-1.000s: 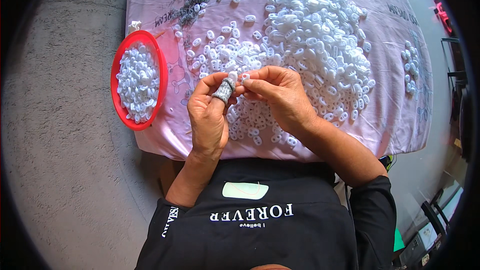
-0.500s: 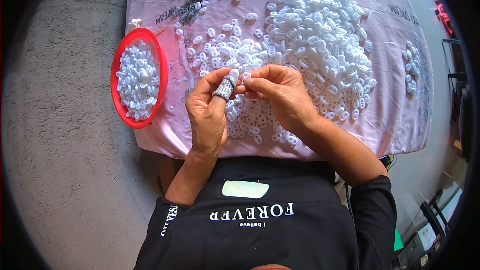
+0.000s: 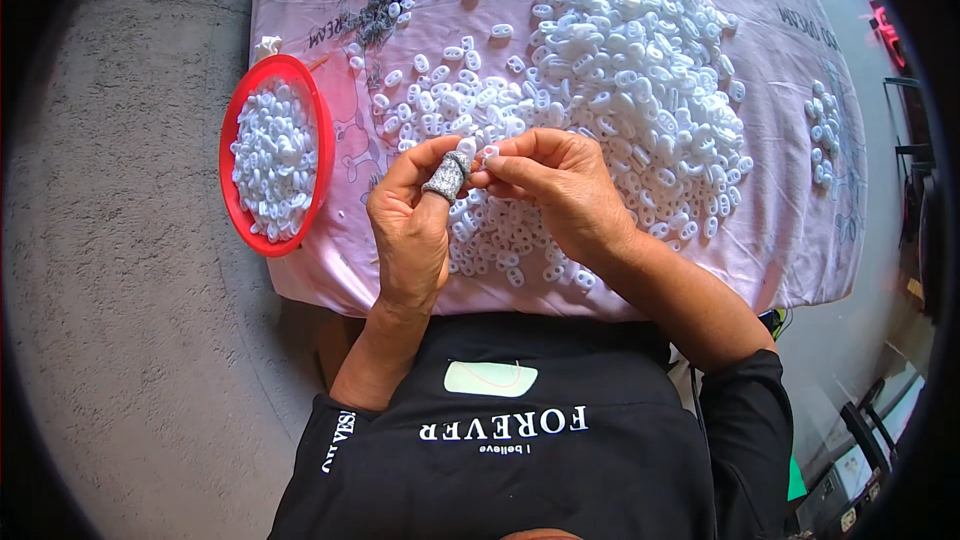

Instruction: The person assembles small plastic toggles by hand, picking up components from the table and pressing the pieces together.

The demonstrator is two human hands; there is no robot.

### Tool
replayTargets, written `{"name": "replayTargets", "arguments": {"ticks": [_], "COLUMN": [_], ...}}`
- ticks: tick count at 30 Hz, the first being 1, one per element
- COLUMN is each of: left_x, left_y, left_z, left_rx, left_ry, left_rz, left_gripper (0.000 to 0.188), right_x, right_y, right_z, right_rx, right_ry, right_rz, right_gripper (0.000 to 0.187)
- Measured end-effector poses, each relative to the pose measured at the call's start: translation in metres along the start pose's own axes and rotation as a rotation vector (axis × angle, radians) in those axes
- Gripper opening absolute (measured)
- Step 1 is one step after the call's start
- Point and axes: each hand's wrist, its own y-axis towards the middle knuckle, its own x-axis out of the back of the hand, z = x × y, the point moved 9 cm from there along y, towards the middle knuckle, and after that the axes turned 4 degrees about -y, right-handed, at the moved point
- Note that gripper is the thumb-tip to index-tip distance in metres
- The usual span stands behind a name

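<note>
My left hand [image 3: 412, 240] is closed, its thumb and fingers together over the front of the table. A grey knitted sleeve [image 3: 446, 176] wraps its thumb, and something white shows at the thumb's tip; whether that is a covering or a held piece I cannot tell. Close beside it, my right hand [image 3: 572, 190] pinches a small white plastic piece [image 3: 490, 153] between thumb and index finger. The fingertips of both hands nearly meet. Beneath and beyond them spreads a heap of white oval two-holed plastic pieces [image 3: 640, 60], partly hidden by my hands.
At the left table edge stands a red basin [image 3: 325, 140] filled with similar white pieces. A pink printed cloth [image 3: 770, 140] covers the table. A small group of pieces [image 3: 823, 135] lies near the right edge, and grey fuzzy scraps [image 3: 385, 5] lie at the far left.
Both hands have shifted very slightly left, still close together. The right hand keeps its pinch on the small white piece.
</note>
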Motion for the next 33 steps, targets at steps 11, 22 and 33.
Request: {"name": "replayTargets", "arguments": {"ticks": [11,22,33], "left_x": [-0.006,-0.006,-0.007], "left_y": [-0.006,-0.007,-0.007], "left_z": [-0.011,-0.011,-0.02], "left_rx": [-0.119,-0.126,-0.167], "left_ry": [0.281,0.288,0.338], "left_rz": [0.036,0.041,0.043], "left_gripper": [0.027,0.028,0.029], "right_x": [-0.003,-0.002,-0.003], "right_y": [-0.002,-0.001,-0.002], "right_z": [0.002,-0.001,0.001], "right_rx": [0.017,0.017,0.017], "right_ry": [-0.03,0.027,-0.146], "right_rz": [0.027,0.032,0.018], "right_gripper": [0.011,0.013,0.015]}}
